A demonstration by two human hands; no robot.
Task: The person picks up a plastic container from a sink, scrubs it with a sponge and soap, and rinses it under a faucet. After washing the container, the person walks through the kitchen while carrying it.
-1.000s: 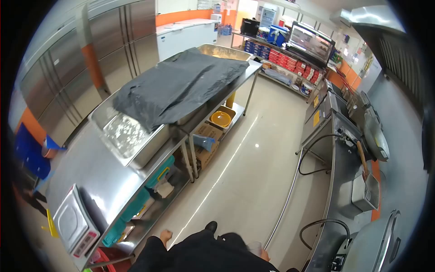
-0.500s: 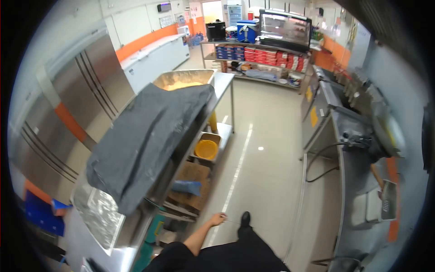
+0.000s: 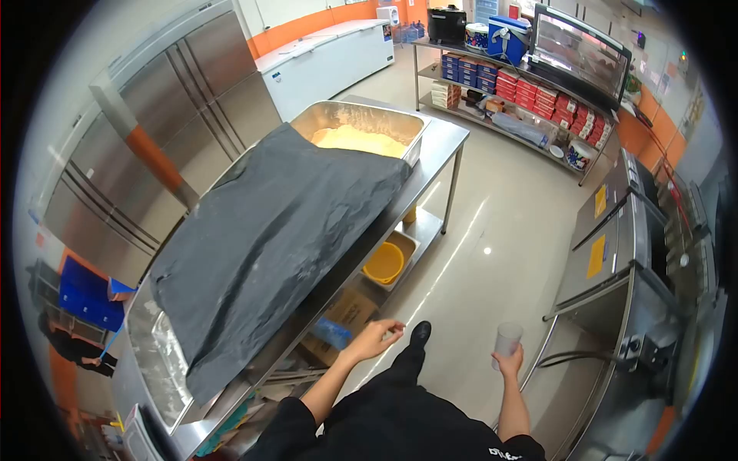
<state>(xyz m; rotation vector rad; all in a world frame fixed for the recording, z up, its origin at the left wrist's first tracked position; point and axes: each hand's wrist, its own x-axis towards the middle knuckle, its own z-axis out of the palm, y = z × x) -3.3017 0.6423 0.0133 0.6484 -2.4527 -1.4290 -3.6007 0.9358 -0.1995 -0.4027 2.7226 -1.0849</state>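
Observation:
My left hand (image 3: 374, 339) is low beside the steel table, fingers curled together; a small pale bit shows at the fingertips, too small to name. On the right, my right hand (image 3: 508, 359) is wrapped round the lower part of a translucent cup (image 3: 507, 339), held upright above the floor. Across the steel table lies a dark grey sheet (image 3: 269, 230). It partly covers a metal tray (image 3: 424, 138) holding yellow powdery stuff (image 3: 357, 140). Under the table, a yellow round container (image 3: 383, 263) sits in a steel pan.
Steel equipment (image 3: 607, 238) lines the right side. Ahead stands a shelf rack (image 3: 461, 104) with red and blue boxes, a blue cooler (image 3: 508, 40) and a glass display case (image 3: 580, 55). A white chest freezer (image 3: 330, 60) stands behind the table. Another person (image 3: 73, 346) is at far left.
My right hand has come into view with the cup. My left hand has risen slightly. The view has turned and moved closer to the covered tray.

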